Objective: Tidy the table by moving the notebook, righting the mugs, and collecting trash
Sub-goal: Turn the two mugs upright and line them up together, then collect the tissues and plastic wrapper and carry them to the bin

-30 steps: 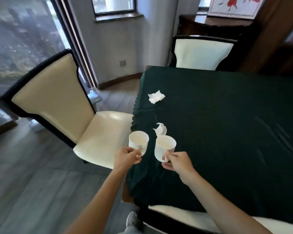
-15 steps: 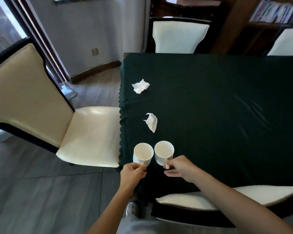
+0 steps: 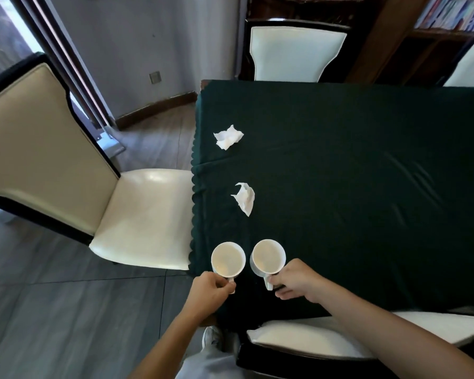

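Two white mugs stand upright side by side near the front left corner of the dark green table [image 3: 353, 187]. My left hand [image 3: 208, 292] pinches the handle of the left mug [image 3: 227, 259]. My right hand [image 3: 294, 280] holds the handle of the right mug [image 3: 268, 257]. Both mugs look empty and rest on the cloth. Beyond them lie two crumpled white tissues, the near tissue [image 3: 244, 198] and the far tissue [image 3: 227, 136] by the left edge. No notebook is in view.
A cream chair [image 3: 137, 214] stands at the table's left side, another chair [image 3: 293, 53] at the far end, and a chair seat [image 3: 312, 337] sits under the near edge. A bookshelf [image 3: 449, 17] is at the back right. My shoe [image 3: 211, 337] shows below.
The camera has tilted down and to the right. Both mugs have come down from a lifted, tilted hold to stand on the cloth, my hands still on their handles.
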The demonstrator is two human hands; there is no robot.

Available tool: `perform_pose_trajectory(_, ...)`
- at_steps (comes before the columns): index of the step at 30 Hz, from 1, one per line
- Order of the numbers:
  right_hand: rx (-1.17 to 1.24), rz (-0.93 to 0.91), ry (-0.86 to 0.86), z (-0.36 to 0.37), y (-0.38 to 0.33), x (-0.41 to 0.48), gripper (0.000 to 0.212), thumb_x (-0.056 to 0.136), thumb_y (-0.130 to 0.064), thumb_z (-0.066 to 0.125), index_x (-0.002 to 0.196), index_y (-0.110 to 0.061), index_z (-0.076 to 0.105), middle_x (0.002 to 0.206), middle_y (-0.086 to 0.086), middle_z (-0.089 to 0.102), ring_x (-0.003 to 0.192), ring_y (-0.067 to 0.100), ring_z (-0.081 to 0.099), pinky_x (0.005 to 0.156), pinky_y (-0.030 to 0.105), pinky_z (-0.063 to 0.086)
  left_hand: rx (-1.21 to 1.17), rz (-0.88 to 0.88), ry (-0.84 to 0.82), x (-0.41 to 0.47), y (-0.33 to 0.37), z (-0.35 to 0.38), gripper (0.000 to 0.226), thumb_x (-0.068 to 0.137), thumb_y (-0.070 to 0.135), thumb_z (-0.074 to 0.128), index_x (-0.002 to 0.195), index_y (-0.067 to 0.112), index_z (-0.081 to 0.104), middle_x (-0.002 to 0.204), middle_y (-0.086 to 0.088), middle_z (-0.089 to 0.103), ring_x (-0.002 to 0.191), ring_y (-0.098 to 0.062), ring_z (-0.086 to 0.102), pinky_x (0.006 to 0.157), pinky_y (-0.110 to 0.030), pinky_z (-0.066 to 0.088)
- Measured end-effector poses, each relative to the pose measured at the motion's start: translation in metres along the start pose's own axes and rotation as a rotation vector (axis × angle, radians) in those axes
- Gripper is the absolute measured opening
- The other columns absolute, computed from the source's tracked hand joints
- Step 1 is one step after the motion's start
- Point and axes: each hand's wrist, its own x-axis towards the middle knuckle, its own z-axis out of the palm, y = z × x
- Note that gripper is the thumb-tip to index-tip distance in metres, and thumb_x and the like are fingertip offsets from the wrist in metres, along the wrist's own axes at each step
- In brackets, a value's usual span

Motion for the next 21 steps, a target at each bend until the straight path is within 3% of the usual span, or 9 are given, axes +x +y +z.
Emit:
perform_pose_trajectory(2, -0.126, -0.009, -0.067, -0.009, 0.0, 0.004, 0.024, 0.085, -0.021, 0.076, 0.101, -0.002, 0.079, 0.092, 0.009, 0.078, 0.076, 0.021, 0.076, 0.068, 0.027, 0.065, 0.07, -0.002, -0.074, 0.001, 0.002, -0.01, 0.044, 0.089, 0.041, 0.074, 0.05, 0.02, 0.07, 0.048, 0.008, 0.062, 0.047, -0.001, 0.052, 0.052, -0.016, 0.04)
perform_pose_trajectory(4, -0.327, -0.01, -0.148, -0.024, -0.003, 0.011, 0.027, 0.086, -0.016, 0.073, 0.107, 0.001, 0.077, 0.09, 0.008, 0.072, 0.083, 0.023, 0.077, 0.072, 0.026, 0.063, 0.146, -0.031, -0.182, 0.003, 0.006, -0.026, 0.029, 0.085, 0.045, 0.077, 0.069, 0.021, 0.081, 0.067, 0.007, 0.075, 0.061, 0.0, 0.062, 0.062, -0.016, 0.048)
perform_pose_trajectory(8, -0.87, -0.064, -0.189, -0.063, -0.017, 0.036, 0.029, 0.086, -0.006, 0.061, 0.111, -0.001, 0.075, 0.114, 0.013, 0.074, 0.092, 0.022, 0.072, 0.081, 0.033, 0.061, 0.394, -0.129, -0.326, 0.019, 0.023, -0.068, 0.004, 0.086, 0.029, 0.078, 0.085, 0.03, 0.082, 0.104, 0.007, 0.082, 0.096, -0.008, 0.074, 0.092, -0.027, 0.057)
perform_pose_trajectory(10, -1.035, -0.1, -0.16, -0.081, -0.032, 0.049, 0.027, 0.091, -0.008, 0.058, 0.114, -0.005, 0.072, 0.119, 0.013, 0.068, 0.102, 0.025, 0.07, 0.088, 0.038, 0.061, 0.488, -0.168, -0.272, 0.038, 0.039, -0.083, 0.014, 0.09, 0.022, 0.074, 0.101, 0.021, 0.082, 0.113, 0.002, 0.081, 0.105, -0.014, 0.073, 0.097, -0.031, 0.056)
perform_pose_trajectory(12, -1.071, -0.143, -0.102, -0.095, -0.051, 0.063, 0.026, 0.094, -0.011, 0.058, 0.118, -0.009, 0.068, 0.119, 0.011, 0.065, 0.105, 0.027, 0.069, 0.093, 0.041, 0.062, 0.494, -0.166, -0.149, 0.059, 0.056, -0.093, 0.019, 0.094, 0.02, 0.069, 0.109, 0.015, 0.08, 0.116, -0.001, 0.079, 0.109, -0.019, 0.072, 0.098, -0.033, 0.053)
perform_pose_trajectory(16, -0.948, -0.295, 0.014, -0.11, -0.088, 0.096, 0.029, 0.094, -0.015, 0.06, 0.12, -0.012, 0.072, 0.123, 0.009, 0.07, 0.106, 0.027, 0.07, 0.094, 0.043, 0.061, 0.21, -0.134, 0.077, 0.098, 0.092, -0.098, 0.021, 0.097, 0.022, 0.064, 0.113, 0.014, 0.076, 0.116, -0.006, 0.077, 0.112, -0.026, 0.07, 0.102, -0.039, 0.054)
perform_pose_trajectory(19, -0.861, -0.409, 0.067, -0.108, -0.112, 0.117, 0.028, 0.093, -0.02, 0.062, 0.116, -0.011, 0.075, 0.123, 0.01, 0.074, 0.108, 0.029, 0.07, 0.095, 0.045, 0.06, 0.086, -0.111, 0.143, 0.122, 0.116, -0.088, 0.025, 0.096, 0.023, 0.065, 0.118, 0.015, 0.074, 0.105, -0.004, 0.074, 0.108, -0.03, 0.07, 0.1, -0.04, 0.054)
perform_pose_trajectory(21, -0.825, -0.461, 0.081, -0.102, -0.126, 0.124, 0.032, 0.095, -0.022, 0.062, 0.124, -0.015, 0.071, 0.126, 0.009, 0.071, 0.113, 0.03, 0.068, 0.097, 0.045, 0.058, 0.05, -0.106, 0.157, 0.135, 0.127, -0.081, 0.03, 0.095, 0.025, 0.065, 0.123, 0.015, 0.071, 0.104, -0.004, 0.075, 0.099, -0.029, 0.069, 0.099, -0.04, 0.054)
